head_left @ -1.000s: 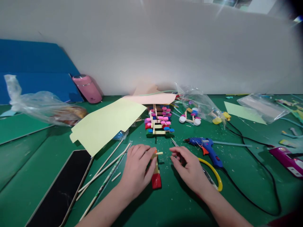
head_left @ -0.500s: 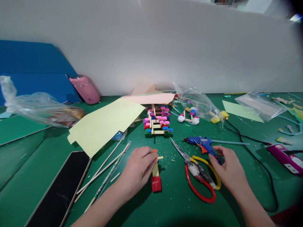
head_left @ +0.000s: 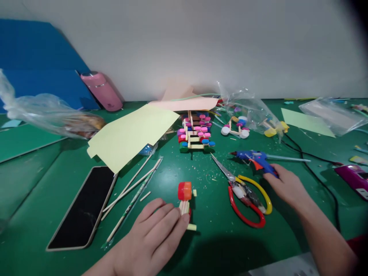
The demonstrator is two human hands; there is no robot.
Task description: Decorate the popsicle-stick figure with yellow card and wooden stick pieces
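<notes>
My left hand (head_left: 155,234) has its fingers closed round a small piece made of light wooden sticks with red and orange bottle caps (head_left: 184,190). Short stick ends poke out to the right at its top and bottom; the fingers hide part of it. On the right, my right hand (head_left: 290,188) grips the handle of a blue glue gun (head_left: 253,158), whose nozzle points left and whose pale glue stick sticks out behind. Scissors with red handles (head_left: 244,214) lie between the hands, crossed with a yellow-handled tool (head_left: 268,195).
Several small cap-wheeled stick models (head_left: 197,134) stand behind, with a white-wheeled one (head_left: 235,132) beside them. Thin sticks (head_left: 135,184) and a phone (head_left: 83,209) lie left, near yellow paper (head_left: 132,134). A pink bottle (head_left: 102,92) leans by the wall. A black cord (head_left: 323,184) runs right.
My left hand has come nearer and turned the capped piece so the caps now face away. My right hand has closed on the glue gun's handle. The view has tilted down.
</notes>
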